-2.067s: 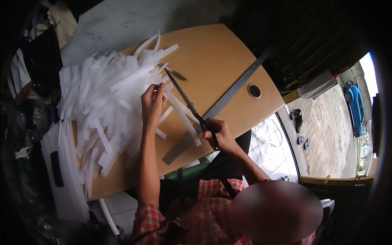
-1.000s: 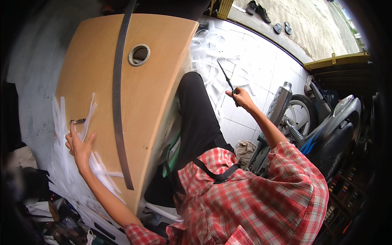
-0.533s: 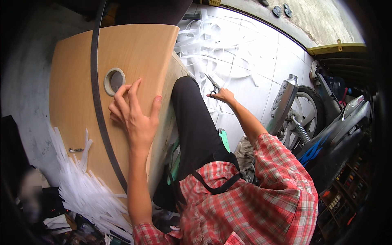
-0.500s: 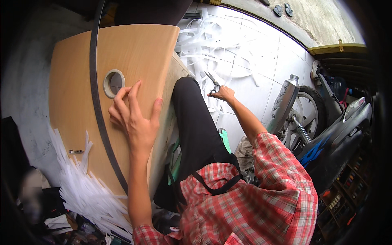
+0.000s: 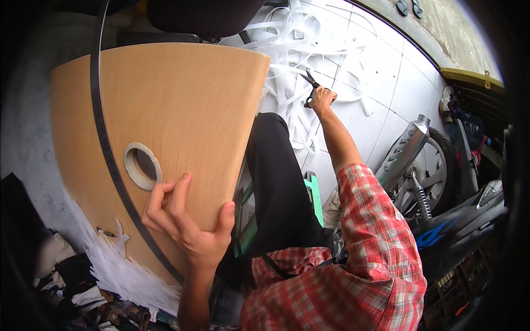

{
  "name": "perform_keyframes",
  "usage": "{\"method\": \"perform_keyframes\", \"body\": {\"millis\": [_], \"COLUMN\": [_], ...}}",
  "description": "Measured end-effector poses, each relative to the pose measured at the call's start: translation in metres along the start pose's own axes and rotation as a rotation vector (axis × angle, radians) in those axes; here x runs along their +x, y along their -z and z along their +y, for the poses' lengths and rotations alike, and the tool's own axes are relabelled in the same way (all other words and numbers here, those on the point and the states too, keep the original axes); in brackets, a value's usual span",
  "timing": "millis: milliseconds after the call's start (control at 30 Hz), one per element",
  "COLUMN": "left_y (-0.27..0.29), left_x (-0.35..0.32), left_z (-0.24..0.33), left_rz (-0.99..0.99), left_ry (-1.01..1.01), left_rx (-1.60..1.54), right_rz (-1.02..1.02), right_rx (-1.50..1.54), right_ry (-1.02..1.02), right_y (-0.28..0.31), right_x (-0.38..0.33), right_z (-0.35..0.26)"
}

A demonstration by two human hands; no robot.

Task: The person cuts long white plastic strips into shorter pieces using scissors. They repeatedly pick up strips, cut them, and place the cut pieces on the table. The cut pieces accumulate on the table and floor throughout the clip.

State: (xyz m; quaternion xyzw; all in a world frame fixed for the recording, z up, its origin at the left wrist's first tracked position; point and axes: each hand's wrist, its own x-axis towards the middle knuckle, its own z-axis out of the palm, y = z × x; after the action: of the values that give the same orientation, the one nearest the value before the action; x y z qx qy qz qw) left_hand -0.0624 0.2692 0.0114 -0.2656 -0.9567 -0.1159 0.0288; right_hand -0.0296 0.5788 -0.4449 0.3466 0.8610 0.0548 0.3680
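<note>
My left hand (image 5: 193, 226) hovers over or rests on the wood-grain tabletop (image 5: 193, 99), its fingers bent but apart, with nothing in them. Just beyond its fingertips is a cream ring, like a roll of tape (image 5: 131, 170). A long black strip (image 5: 105, 132) crosses the board to the left of the roll. Out to the right, my right hand (image 5: 323, 98) grips black-handled scissors (image 5: 312, 80) with the blades pointing away from me. Below them, long white strips (image 5: 292, 80) lie tangled on the tiled floor.
A heap of cut white strips (image 5: 130, 278) covers the tabletop's near-left edge, beside a small metal piece (image 5: 106, 232). A motorcycle with a silver exhaust (image 5: 407, 144) stands at right. A green plastic stool (image 5: 313, 198) is by my leg; a dark chair (image 5: 204, 16) stands beyond the table.
The whole view has shifted. My right hand has reached farther out with the scissors, over the tangled strips. My left hand keeps its bent, spread pose near the roll.
</note>
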Motion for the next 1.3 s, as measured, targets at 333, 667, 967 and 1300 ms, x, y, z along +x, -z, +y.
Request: {"method": "perform_keyframes", "body": {"millis": [333, 667, 967, 1300], "left_y": [0.004, 0.004, 0.004, 0.003], "left_x": [0.002, 0.001, 0.004, 0.001], "left_z": [-0.003, -0.002, -0.002, -0.002], "left_rz": [-0.089, -0.1, -0.066, -0.056], "left_ry": [-0.006, 0.006, -0.016, 0.012], "left_rx": [0.051, 0.025, 0.057, 0.042], "right_rz": [-0.083, -0.17, -0.135, 0.072], "right_rx": [-0.017, -0.058, -0.105, 0.255], "right_ry": [0.095, 0.079, 0.084, 0.048], "right_y": [0.016, 0.023, 0.016, -0.028], "right_x": [0.003, 0.002, 0.007, 0.03], "right_z": [0.007, 0.033, 0.041, 0.037]}}
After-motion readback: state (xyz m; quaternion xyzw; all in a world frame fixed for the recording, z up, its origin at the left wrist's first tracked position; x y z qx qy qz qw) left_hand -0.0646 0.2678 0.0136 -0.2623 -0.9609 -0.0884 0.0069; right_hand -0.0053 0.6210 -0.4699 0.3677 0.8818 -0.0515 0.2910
